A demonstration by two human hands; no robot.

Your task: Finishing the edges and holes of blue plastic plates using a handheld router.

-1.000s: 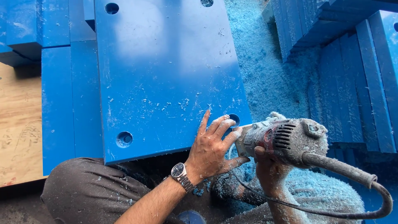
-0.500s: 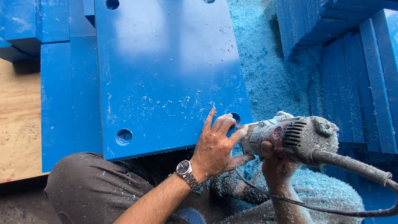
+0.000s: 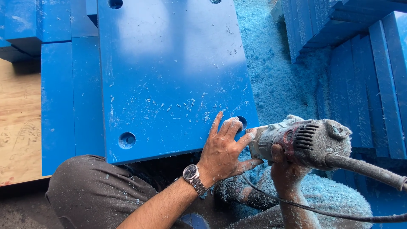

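We see the left hand point(image 3: 222, 146) laid flat with fingers spread on the near right corner of a large blue plastic panel point(image 3: 169, 72), its fingertips beside a round hole point(image 3: 241, 122) in that corner and its thumb reaching toward the nose of the power tool; it grips nothing. A wristwatch point(image 3: 191, 173) with a metal band sits on the left wrist. The right hand point(image 3: 283, 167) is closed around the underside of a handheld power tool point(image 3: 303, 142) — a grey, dust-caked body with vent slots on its side — held level just off the right edge of the panel, its front end touching or nearly touching that edge; we cannot tell which. A thick cable point(image 3: 364, 169) leaves the rear of the tool toward the right border of the view. The panel lies tilted slightly, resting over further blue slabs point(image 3: 57, 97) at the left, and carries a second hole point(image 3: 126, 139) near its near left corner, with pale chips scattered over the surface. Blue shavings point(image 3: 280, 80) cover the floor to the right, where more blue panels point(image 3: 373, 72) are stacked on edge. A wooden board point(image 3: 17, 127) shows at far left — the person's knee point(image 3: 85, 191), in dark trousers, sits below the panel
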